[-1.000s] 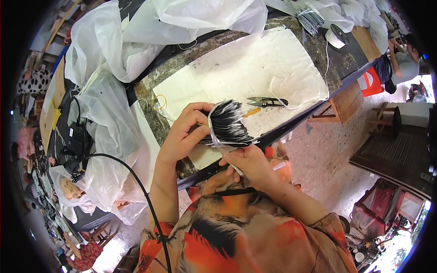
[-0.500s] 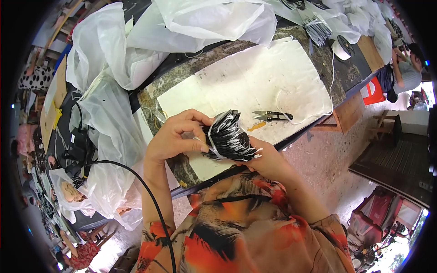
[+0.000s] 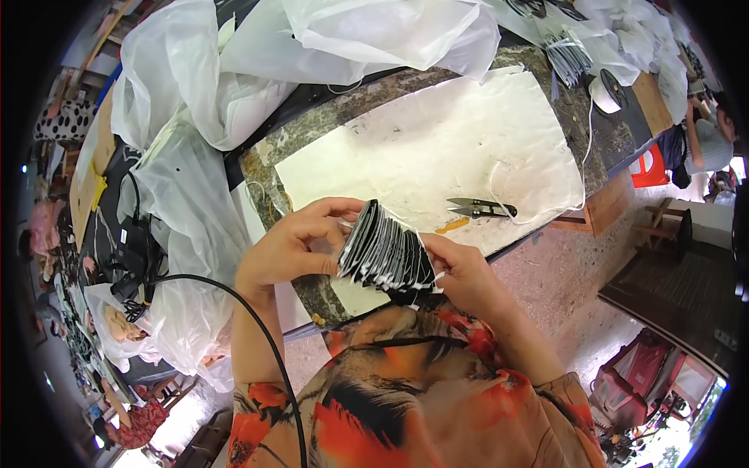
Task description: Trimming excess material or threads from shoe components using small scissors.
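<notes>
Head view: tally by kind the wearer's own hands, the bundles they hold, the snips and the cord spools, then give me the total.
Hands: 2 (left hand, right hand)
Held bundles: 1 (black-and-white bundle, between both hands)
Snips: 1 (dark snips)
Spools: 1 (white cord spool)
Total: 5

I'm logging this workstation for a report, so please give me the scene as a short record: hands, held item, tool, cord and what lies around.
Held item: bundle of thin black and white strips
Left hand: thumb and fingers grip the bundle's left side
Right hand: holds the bundle's right end
Tool: black snips, lying on the white sheet
Cord: white cord, running from the spool onto the sheet
Nearby: grey bundle, translucent plastic bags
</notes>
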The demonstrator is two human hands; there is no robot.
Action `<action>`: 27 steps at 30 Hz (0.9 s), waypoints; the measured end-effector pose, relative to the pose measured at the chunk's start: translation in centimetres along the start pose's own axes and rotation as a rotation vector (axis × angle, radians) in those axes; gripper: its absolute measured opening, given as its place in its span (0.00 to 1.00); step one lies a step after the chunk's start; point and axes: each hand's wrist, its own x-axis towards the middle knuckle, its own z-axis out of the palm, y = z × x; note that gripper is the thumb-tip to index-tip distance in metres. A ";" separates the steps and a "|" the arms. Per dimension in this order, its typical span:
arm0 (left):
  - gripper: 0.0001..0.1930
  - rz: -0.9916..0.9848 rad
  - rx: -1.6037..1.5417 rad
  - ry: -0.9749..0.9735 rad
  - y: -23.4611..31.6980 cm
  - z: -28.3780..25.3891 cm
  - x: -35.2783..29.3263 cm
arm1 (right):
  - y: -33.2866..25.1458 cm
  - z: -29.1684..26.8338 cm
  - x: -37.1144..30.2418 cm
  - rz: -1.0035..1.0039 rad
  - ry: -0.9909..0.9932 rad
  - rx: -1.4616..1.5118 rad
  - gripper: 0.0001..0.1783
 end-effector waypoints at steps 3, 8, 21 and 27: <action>0.06 -0.002 -0.119 -0.030 -0.4 0.0 -0.8 | -0.9 -0.1 -0.2 -0.099 0.041 -0.081 0.23; 0.05 0.257 0.374 -0.067 1.7 1.1 -1.0 | 0.9 -1.0 0.2 -0.555 0.175 -0.358 0.19; 0.14 0.573 0.801 0.232 -2.9 4.2 -3.4 | 0.1 -1.9 0.6 -0.515 0.008 -0.240 0.24; 0.14 0.616 0.798 0.299 -4.0 4.8 -3.7 | -4.0 -1.7 -1.2 -0.445 -0.104 -0.305 0.36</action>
